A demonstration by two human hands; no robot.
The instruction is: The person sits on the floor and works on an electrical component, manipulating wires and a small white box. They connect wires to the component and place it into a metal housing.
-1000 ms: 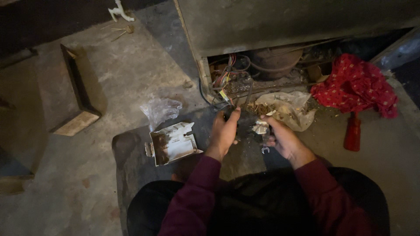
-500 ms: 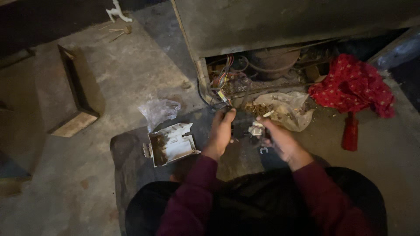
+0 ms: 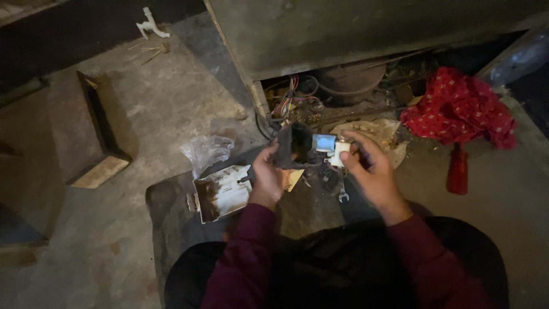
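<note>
Both hands have lifted since earlier, left hand (image 3: 269, 174) clamped on a black part (image 3: 294, 146), right hand (image 3: 369, 166) pinching its white piece (image 3: 338, 153), white box (image 3: 223, 191) beside

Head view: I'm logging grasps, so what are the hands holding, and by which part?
The left hand grips a dark boxy part by its left side; the right hand pinches the small white piece at its right end.

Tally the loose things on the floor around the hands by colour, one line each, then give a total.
Red: 2, a crumpled cloth and a small bottle
White: 2, a dirty open box and a plastic fitting
Clear: 1, a crumpled plastic bag
Metal: 1, a small spanner
Total: 6
</note>
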